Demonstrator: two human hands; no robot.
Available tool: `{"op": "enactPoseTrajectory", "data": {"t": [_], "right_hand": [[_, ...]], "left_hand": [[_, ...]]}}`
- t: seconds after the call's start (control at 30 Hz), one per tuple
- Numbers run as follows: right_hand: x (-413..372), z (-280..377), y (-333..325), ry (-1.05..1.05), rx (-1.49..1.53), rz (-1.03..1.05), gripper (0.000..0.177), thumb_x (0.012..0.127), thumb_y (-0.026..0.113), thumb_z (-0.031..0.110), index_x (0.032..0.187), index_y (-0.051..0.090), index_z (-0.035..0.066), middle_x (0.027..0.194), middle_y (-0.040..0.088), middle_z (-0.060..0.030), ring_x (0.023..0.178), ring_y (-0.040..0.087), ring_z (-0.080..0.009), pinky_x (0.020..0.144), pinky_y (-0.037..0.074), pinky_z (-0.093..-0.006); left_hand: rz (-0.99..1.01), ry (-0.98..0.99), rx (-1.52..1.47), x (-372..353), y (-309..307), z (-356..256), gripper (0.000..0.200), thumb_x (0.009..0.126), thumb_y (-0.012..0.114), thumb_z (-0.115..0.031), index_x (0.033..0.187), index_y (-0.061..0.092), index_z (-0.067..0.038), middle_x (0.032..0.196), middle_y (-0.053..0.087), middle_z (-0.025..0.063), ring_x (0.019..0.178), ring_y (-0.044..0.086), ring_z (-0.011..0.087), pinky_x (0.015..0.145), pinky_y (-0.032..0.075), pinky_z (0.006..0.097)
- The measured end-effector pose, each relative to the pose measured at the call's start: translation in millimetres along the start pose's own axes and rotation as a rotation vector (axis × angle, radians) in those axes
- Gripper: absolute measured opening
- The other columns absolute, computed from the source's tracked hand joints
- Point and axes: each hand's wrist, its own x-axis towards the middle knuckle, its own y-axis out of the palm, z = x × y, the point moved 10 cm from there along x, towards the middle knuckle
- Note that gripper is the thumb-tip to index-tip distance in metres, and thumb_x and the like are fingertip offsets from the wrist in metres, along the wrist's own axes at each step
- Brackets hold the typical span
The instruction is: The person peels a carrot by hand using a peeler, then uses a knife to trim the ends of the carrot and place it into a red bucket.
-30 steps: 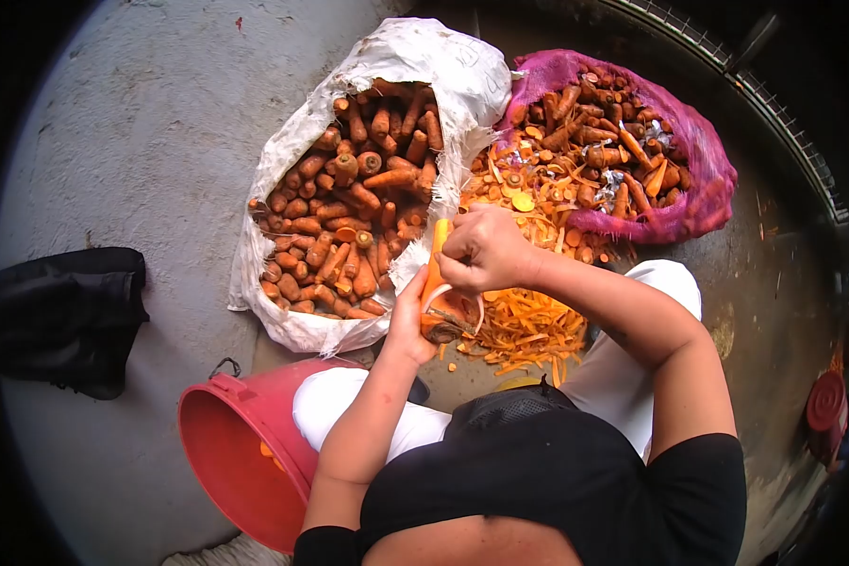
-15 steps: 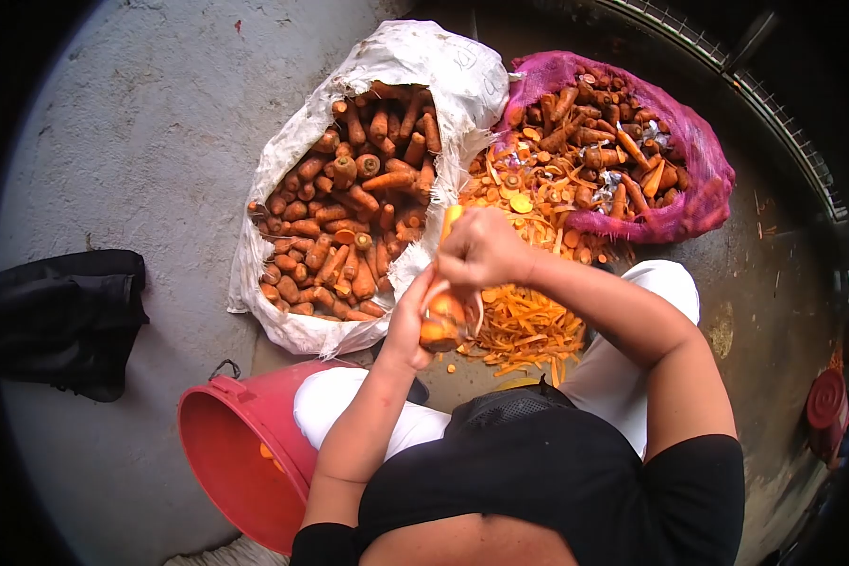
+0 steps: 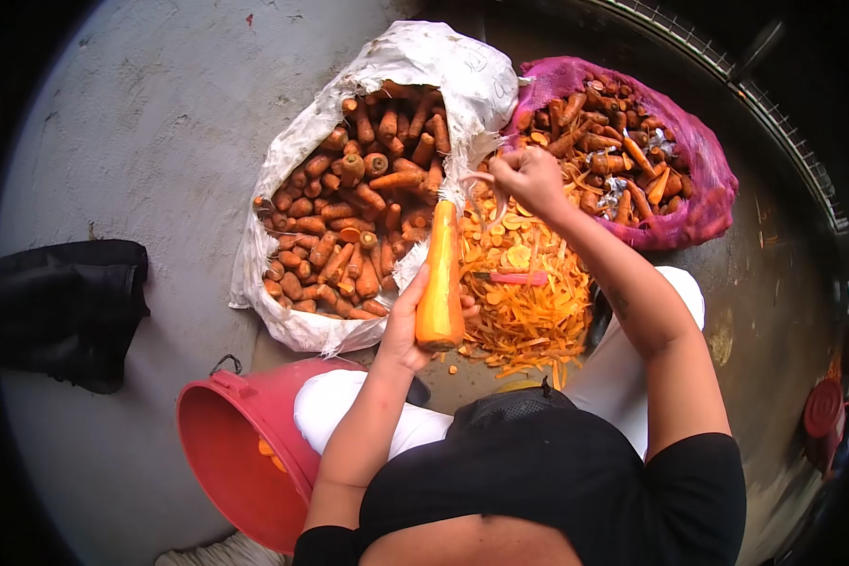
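Observation:
My left hand [image 3: 410,325] is closed around the lower part of a large, mostly peeled carrot [image 3: 441,283], its narrow end pointing up and away from me. My right hand [image 3: 530,179] is a closed fist above the peelings, apart from the carrot. From it sticks out a pale, curved, blurred tool that looks like a peeler [image 3: 486,196]. Below that hand lies a heap of orange carrot peelings [image 3: 528,325] and cut slices. A tool with a pink handle [image 3: 524,278] and a dark end rests on the heap.
A white sack [image 3: 283,179] of unpeeled carrots stands ahead on the left, with a pink mesh sack [image 3: 707,189] of carrots on the right. By my left leg a red bucket [image 3: 226,387] lies tipped, orange pieces inside. Dark cloth [image 3: 71,311] lies far left.
My right hand has moved from the carrot up and to the right. The carrot, earlier half covered by my hands, now shows its peeled length. The pink-handled tool has come into view.

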Motion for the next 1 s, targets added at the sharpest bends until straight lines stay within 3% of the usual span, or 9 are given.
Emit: {"op": "enactPoseTrajectory", "data": {"t": [0.1,0.23,0.37,0.6,0.7,0.83,0.87,0.9,1.0], "right_hand": [[-26,42,29,-0.147,0.226,0.125,0.032,0.081,0.052,0.027,0.059,0.071,0.014,0.049,0.06,0.0019,0.04,0.053,-0.0095,0.041,0.041,-0.0295],[-66,109,33,-0.614,0.041,0.119,0.031,0.075,0.058,0.02,0.047,0.053,0.008,0.047,0.051,-0.0069,0.043,0.05,-0.0239,0.047,0.041,-0.035],[-79,118,36,-0.699,0.013,0.122,0.029,0.068,0.061,0.021,0.046,0.047,0.009,0.048,0.047,-0.0061,0.047,0.049,-0.0259,0.05,0.035,-0.0367],[-87,121,36,-0.764,0.006,0.142,0.029,0.068,0.06,0.023,0.045,0.046,0.011,0.045,0.045,-0.0053,0.044,0.047,-0.0255,0.049,0.035,-0.036],[-68,103,31,-0.63,-0.044,0.121,0.031,0.07,0.059,0.022,0.043,0.047,0.011,0.042,0.044,-0.0055,0.04,0.047,-0.0242,0.045,0.038,-0.0358],[-29,70,-6,-0.607,-0.323,-0.085,0.03,0.076,0.054,0.021,0.047,0.062,0.018,0.042,0.052,0.0006,0.034,0.045,-0.0128,0.041,0.04,-0.029],[-10,39,-6,-0.349,-0.461,0.038,0.033,0.08,0.055,0.029,0.05,0.064,0.021,0.045,0.055,0.0002,0.042,0.053,-0.015,0.056,0.045,-0.0319],[-12,41,-19,-0.533,-0.64,-0.169,0.036,0.083,0.053,0.03,0.049,0.062,0.021,0.046,0.055,0.0003,0.043,0.053,-0.0134,0.055,0.044,-0.0306],[2,-4,-41,-0.242,-0.598,-0.271,0.033,0.083,0.052,0.03,0.056,0.068,0.021,0.049,0.058,0.0007,0.042,0.054,-0.0148,0.051,0.043,-0.0303]], "left_hand": [[-0.087,-0.029,-0.002,10,-13,3,0.042,0.096,0.049,-0.039,0.116,0.05,-0.002,0.089,0.06,0.0103,0.083,0.065,0.0235,0.079,0.057,0.0417],[-0.057,-0.097,-0.135,16,-6,11,0.036,0.097,0.045,-0.037,0.113,0.055,-0.006,0.096,0.064,0.0118,0.087,0.066,0.024,0.077,0.056,0.0383],[-0.094,-0.141,-0.085,15,-5,18,0.039,0.098,0.04,-0.038,0.111,0.055,-0.006,0.097,0.065,0.0103,0.088,0.065,0.0227,0.077,0.055,0.038],[0.024,-0.106,0.073,17,7,24,0.043,0.098,0.033,-0.041,0.107,0.054,-0.005,0.084,0.064,0.0114,0.067,0.065,0.0239,0.055,0.056,0.0384],[-0.148,-0.143,0.193,5,-5,24,0.043,0.099,0.034,-0.041,0.109,0.053,-0.004,0.083,0.063,0.0125,0.066,0.065,0.0232,0.057,0.056,0.0384],[0.012,-0.189,0.218,-5,-1,39,0.045,0.099,0.033,-0.043,0.116,0.048,-0.004,0.086,0.061,0.0132,0.066,0.064,0.0221,0.057,0.058,0.0355],[0.074,-0.203,0.162,-5,1,41,0.045,0.099,0.033,-0.044,0.117,0.048,-0.004,0.087,0.06,0.0138,0.066,0.064,0.0223,0.056,0.058,0.0336],[0.095,-0.191,0.146,-8,6,38,0.046,0.099,0.033,-0.044,0.117,0.048,-0.004,0.087,0.06,0.014,0.066,0.064,0.0226,0.057,0.058,0.0343],[0.161,-0.154,0.129,-16,22,23,0.047,0.099,0.036,-0.044,0.116,0.049,-0.002,0.086,0.06,0.0134,0.068,0.064,0.0223,0.063,0.058,0.036]]}}
